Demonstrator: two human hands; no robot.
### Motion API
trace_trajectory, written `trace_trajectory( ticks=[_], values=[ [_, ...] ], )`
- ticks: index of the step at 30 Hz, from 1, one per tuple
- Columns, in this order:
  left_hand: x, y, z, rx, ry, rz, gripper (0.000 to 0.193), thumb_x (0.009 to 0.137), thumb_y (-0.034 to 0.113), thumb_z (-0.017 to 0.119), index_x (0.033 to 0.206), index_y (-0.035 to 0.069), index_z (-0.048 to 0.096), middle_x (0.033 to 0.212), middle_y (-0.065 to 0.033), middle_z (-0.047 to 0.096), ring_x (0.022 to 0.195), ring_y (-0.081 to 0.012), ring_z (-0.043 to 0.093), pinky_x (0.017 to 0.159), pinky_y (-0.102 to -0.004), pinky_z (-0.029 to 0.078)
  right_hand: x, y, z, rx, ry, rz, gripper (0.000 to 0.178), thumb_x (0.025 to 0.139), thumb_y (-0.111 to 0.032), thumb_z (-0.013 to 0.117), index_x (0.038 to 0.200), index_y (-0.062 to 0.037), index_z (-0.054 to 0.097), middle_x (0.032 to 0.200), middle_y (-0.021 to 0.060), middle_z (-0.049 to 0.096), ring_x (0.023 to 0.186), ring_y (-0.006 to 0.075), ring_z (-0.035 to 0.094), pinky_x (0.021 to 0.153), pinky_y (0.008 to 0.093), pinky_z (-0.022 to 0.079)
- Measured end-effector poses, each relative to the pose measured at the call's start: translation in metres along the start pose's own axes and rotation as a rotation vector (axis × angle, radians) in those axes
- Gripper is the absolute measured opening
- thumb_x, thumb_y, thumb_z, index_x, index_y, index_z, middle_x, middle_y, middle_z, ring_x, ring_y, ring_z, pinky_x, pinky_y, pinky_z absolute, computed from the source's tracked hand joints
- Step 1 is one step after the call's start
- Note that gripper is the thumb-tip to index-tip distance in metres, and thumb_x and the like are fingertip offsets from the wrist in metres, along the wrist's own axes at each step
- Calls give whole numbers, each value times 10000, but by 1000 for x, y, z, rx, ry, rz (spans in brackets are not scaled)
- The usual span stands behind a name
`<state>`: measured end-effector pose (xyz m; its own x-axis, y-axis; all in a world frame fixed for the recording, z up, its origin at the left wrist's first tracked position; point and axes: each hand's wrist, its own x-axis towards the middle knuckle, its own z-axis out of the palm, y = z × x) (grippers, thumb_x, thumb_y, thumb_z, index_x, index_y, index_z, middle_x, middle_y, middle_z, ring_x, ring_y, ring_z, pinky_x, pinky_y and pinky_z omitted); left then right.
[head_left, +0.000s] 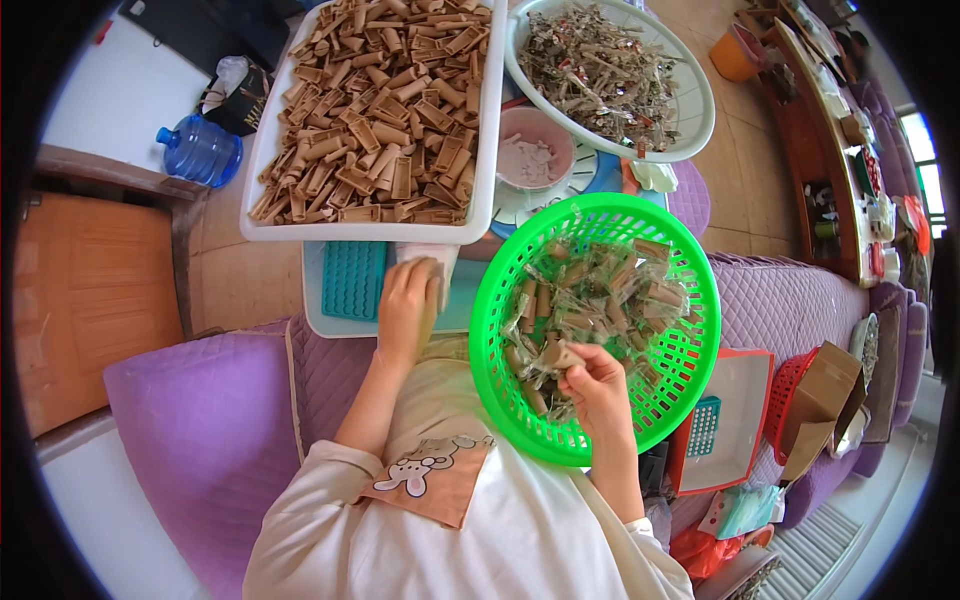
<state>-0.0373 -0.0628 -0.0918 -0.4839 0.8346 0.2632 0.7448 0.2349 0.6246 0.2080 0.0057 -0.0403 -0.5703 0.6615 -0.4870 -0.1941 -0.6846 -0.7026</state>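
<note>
My right hand is closed in a pinch on a small brown half-tube piece with clear wrapping, over a green plastic basket. Inside the basket lie several brown pieces in clear wrappers. My left hand has its fingers bent closed over a soft white bundle; whether it is cloth or thin bags I cannot tell. Just beyond stands a white tray heaped with bare brown half-tube pieces. To the left of that hand lies a teal ridged mat.
A pale round basket of silvery wrapped pieces and a pink bowl stand at the far side. Right of me are a red-rimmed tray and a cardboard box on a purple quilted sofa. A blue water bottle stands far left.
</note>
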Motion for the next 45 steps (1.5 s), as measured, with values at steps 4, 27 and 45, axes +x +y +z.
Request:
trace_trajectory(
  ticks=[4, 27, 45],
  values=[
    [2, -23, 23, 334, 143, 30, 270, 742, 63, 560, 1003, -4, 540, 1099, -145, 507, 1025, -364, 444, 905, -422, 352, -3, 3, 12, -303, 92, 7, 232, 791, 8, 557, 1023, 1, 548, 891, 65, 608, 676, 102, 585, 589, 196, 479],
    [10, -10, 19, 81, 205, -149, 480, 700, 99, 618, 1145, 63, 443, 995, -207, 530, 795, -360, 561, 699, -402, 465, -35, 16, 1, -905, -19, 181, 243, 814, -25, 525, 1045, 50, 537, 818, 63, 616, 648, 74, 558, 575, 207, 456],
    [11, 5, -22, 148, 30, -115, 57, 765, 91, 562, 781, 36, 563, 630, -135, 572, 591, -347, 552, 539, -390, 431, -36, -28, 28, -1049, 170, -454, 306, 709, 25, 608, 1013, -10, 583, 790, 71, 581, 661, 127, 560, 567, 213, 445]
  ],
)
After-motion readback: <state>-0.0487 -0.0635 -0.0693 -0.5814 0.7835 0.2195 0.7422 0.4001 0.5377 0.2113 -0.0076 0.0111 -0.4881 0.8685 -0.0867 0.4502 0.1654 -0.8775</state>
